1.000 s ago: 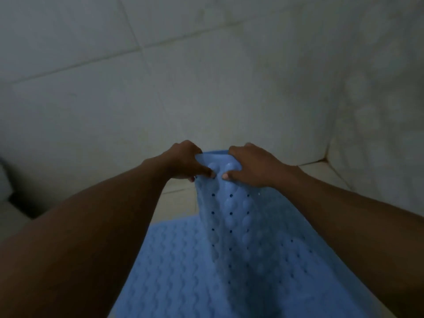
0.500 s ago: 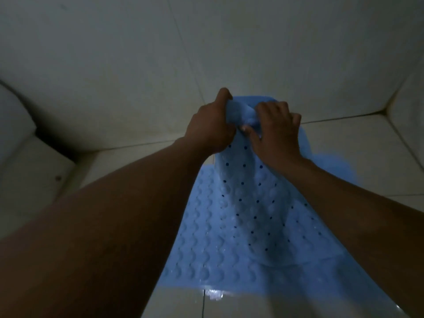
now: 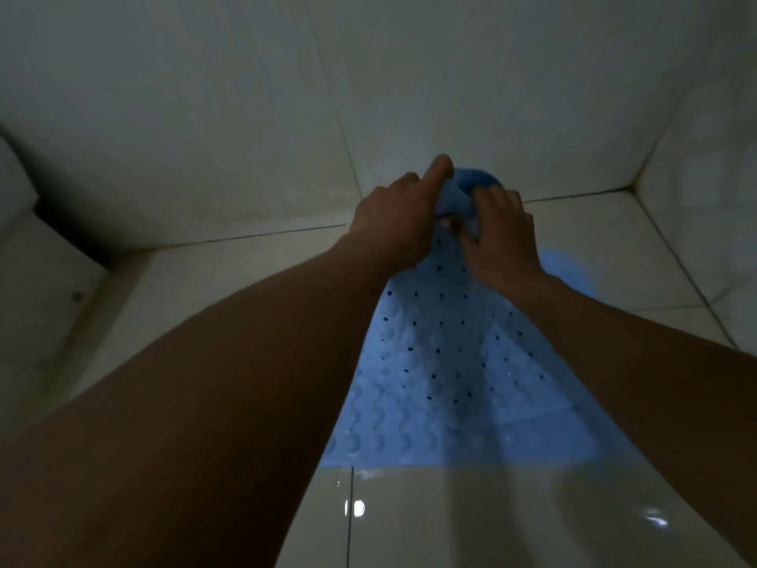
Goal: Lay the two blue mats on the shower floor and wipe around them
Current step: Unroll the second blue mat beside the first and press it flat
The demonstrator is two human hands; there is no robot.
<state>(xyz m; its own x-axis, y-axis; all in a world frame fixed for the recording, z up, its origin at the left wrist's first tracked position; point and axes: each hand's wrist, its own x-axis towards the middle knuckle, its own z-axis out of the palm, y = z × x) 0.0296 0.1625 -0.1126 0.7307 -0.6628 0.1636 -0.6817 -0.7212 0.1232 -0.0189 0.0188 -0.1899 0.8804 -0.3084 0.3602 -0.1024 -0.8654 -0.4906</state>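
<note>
Both hands are gripping one bunched end of a blue mat: the left hand (image 3: 393, 223) is curling round the gathered edge with one finger sticking up, and the right hand (image 3: 499, 239) is clutching the same bunch from the other side, near the far edge of the shower floor (image 3: 409, 522) where it is meeting the tiled wall (image 3: 205, 116). One mat, the lower mat (image 3: 368, 440), is lying flat on the floor with its near edge running straight across the tiles. The held mat, the upper mat (image 3: 442, 342), is sloping down from the hands, and its near end is resting on top of the lower one, not on bare tile. A blue patch (image 3: 569, 276) is showing toward the far right corner; whether it is mat or reflection is hard to tell. Small dark holes (image 3: 440, 323) are dotting the upper mat. The step in hand is, by the look of it, the laying of the second mat. The next move is probably calling for carrying it clear of the first, onto bare floor beside it, then opening out the bunched end and pressing it flat. Wiping is not yet begun, and no cloth is showing.
</note>
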